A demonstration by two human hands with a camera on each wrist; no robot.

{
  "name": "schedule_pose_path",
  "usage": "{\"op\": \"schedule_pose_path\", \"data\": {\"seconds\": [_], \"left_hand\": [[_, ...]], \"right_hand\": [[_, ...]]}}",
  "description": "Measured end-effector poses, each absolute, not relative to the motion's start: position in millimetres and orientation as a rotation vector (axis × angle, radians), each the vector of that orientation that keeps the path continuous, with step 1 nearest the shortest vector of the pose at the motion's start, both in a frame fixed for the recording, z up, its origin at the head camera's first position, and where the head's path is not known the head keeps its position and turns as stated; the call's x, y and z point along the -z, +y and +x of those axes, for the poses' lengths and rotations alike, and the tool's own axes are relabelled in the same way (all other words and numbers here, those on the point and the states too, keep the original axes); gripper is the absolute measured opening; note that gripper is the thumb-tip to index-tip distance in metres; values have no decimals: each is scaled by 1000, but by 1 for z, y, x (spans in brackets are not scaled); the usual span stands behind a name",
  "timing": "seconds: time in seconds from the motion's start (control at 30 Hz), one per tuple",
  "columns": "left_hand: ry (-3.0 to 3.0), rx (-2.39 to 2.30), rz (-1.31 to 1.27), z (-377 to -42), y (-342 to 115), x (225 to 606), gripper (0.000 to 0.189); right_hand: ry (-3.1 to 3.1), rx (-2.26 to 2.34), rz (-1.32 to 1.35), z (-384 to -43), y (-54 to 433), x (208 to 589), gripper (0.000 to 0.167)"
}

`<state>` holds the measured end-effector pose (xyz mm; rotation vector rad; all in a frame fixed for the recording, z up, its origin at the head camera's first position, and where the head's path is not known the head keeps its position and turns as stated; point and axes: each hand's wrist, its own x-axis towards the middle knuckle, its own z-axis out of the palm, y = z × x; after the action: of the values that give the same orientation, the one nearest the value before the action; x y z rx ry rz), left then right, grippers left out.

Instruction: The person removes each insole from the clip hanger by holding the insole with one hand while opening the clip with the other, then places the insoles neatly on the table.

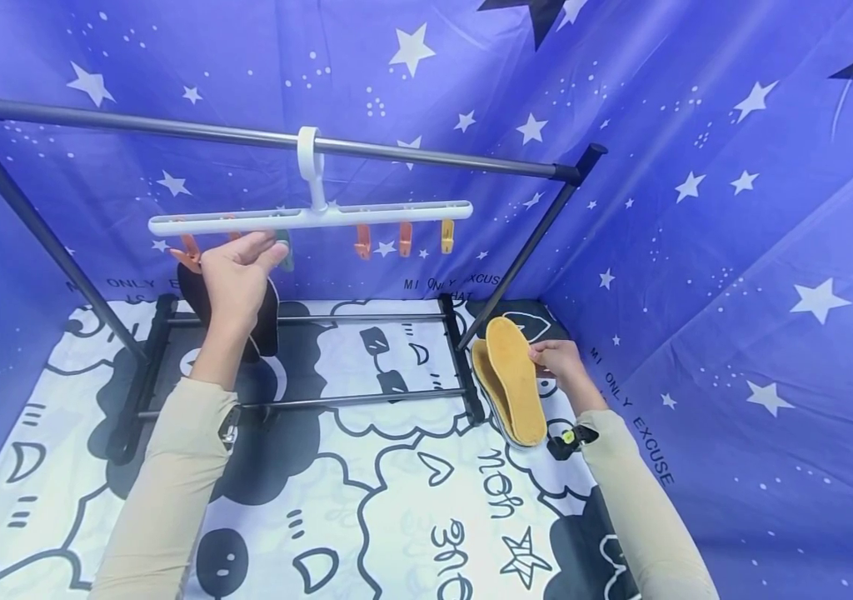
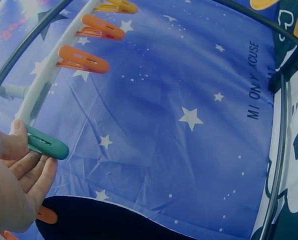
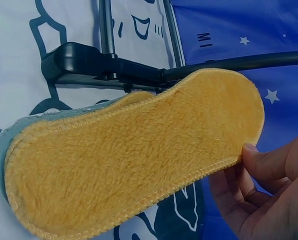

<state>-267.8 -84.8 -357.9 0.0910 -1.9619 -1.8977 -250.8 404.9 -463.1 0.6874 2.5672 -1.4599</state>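
A white hanger (image 1: pixel 389 212) with coloured clips hangs from the rack's top bar. My left hand (image 1: pixel 235 279) is at the hanger's left half, pinching a green clip (image 2: pixel 51 144) between thumb and fingers. Below and behind that hand, a black insole (image 2: pixel 99 220) hangs near an orange clip (image 2: pixel 48 215); the hand partly hides it in the head view. Low on the right, my right hand (image 1: pixel 557 360) pinches the edge of a yellow fuzzy insole (image 3: pixel 139 150). Another yellow insole (image 1: pixel 488 367) with a grey-blue underside shows behind it, mostly covered.
The dark metal rack has a top bar (image 1: pixel 426 150), slanting side posts (image 1: pixel 531 250) and a low base (image 1: pixel 464 367). On the hanger's right half are orange clips (image 1: pixel 405 239) and a yellow clip (image 1: pixel 447 237). Blue star-printed cloth (image 1: pixel 696 275) stands behind and right.
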Motion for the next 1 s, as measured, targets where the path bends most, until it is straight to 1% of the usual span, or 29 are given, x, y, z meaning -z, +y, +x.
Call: {"op": "schedule_pose_path", "data": {"seconds": [0.27,0.5,0.63,0.87,1.0], "left_hand": [[-1958,1894,88,-268,-85,359,34],[-1951,1908,91,-268,-84,358,35],[-1948,1908,97,-268,-84,359,35],[-1945,1917,107,-269,-84,359,35],[-1941,1924,114,-269,-84,358,35]], "right_hand": [[2560,1452,674,-254,403,467,19],[2512,1500,707,-260,406,475,11],[2513,1512,720,-263,406,479,11],[2539,1486,728,-266,403,482,21],[2557,1470,738,-268,403,485,22]]}}
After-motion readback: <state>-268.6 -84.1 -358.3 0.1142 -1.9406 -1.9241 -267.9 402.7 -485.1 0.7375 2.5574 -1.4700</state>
